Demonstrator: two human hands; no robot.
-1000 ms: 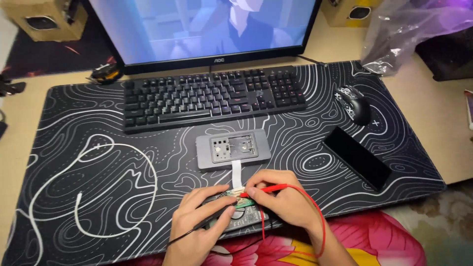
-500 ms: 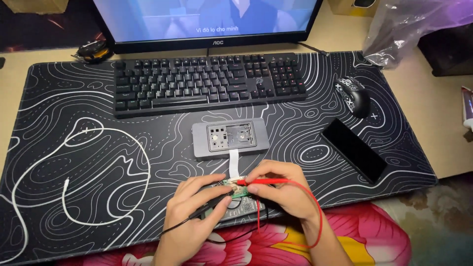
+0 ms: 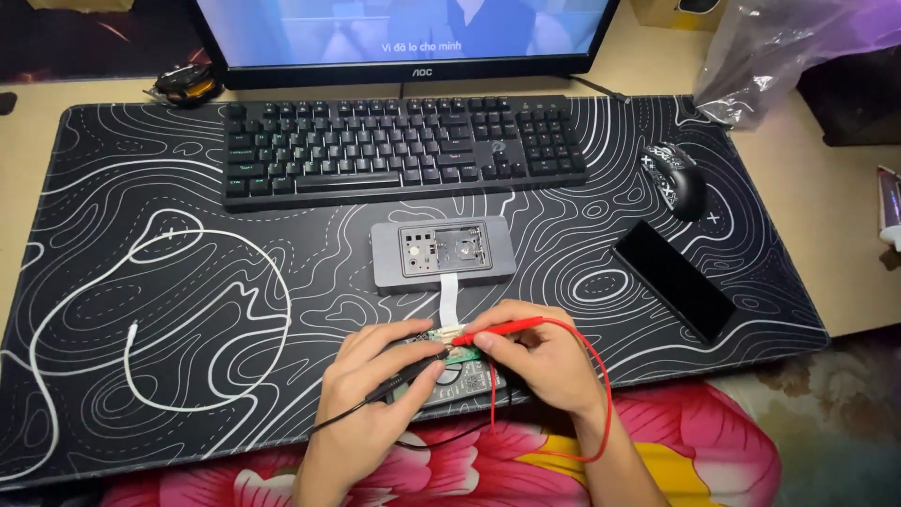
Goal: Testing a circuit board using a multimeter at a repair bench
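A grey open device housing lies flat on the black contour-patterned desk mat, its long axis running left to right, just near of the black keyboard; its shallow tray holds small components too fine to identify. A white ribbon cable runs from the housing's near edge straight toward the near side, ending at a small green circuit board that lies between the two hands at the near edge of the desk. The right hand has its fingers closed around a red test probe; the probe's long axis runs left to right, with the tip pointing left onto the board, and the red lead loops off to the right and back near the wrist. The left hand has its fingers closed around a black test probe, which points up and to the right toward the same board, its black lead trailing off to the near left. The board lies just beyond both sets of fingertips, partly hidden by them. A white cable loops on the mat at left. A black mouse and a black phone lie at right, well apart from the hands.
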